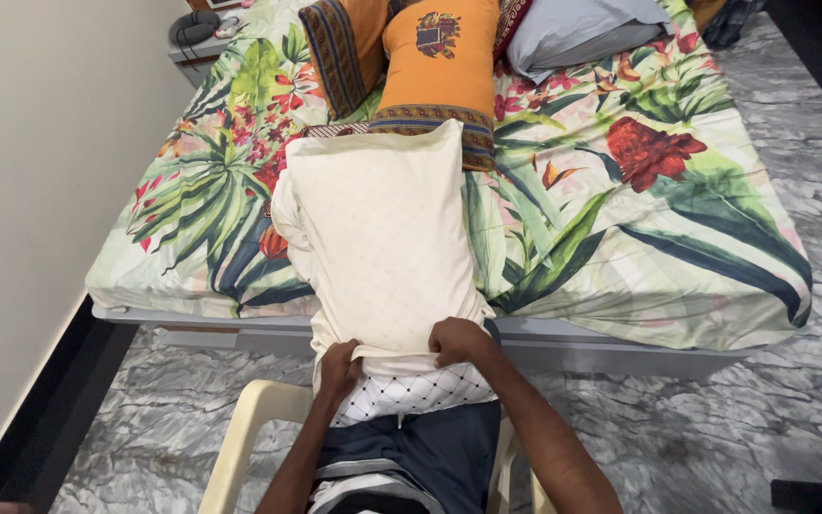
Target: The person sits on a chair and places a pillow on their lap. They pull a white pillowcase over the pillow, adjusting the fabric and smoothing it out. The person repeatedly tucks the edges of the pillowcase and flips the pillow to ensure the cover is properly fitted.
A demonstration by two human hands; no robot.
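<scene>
Near edge of bed: I see my cream pillow (382, 238) lying lengthwise, its near end over my lap.
Left hand (339, 366): closed on the cover's open hem.
Right hand (459, 341): closed on the same hem, just right.
Pillow look: pale, faintly dotted cover; white diamond-checked inner pillow (411, 395) showing below.
Emblem: dark square patch on orange cushion (440, 62), far centre.
Bed (677, 238): leafy floral sheet.

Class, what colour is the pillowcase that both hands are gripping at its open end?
The pillowcase is cream, with a faint dotted pattern, seen best in the head view.
</scene>
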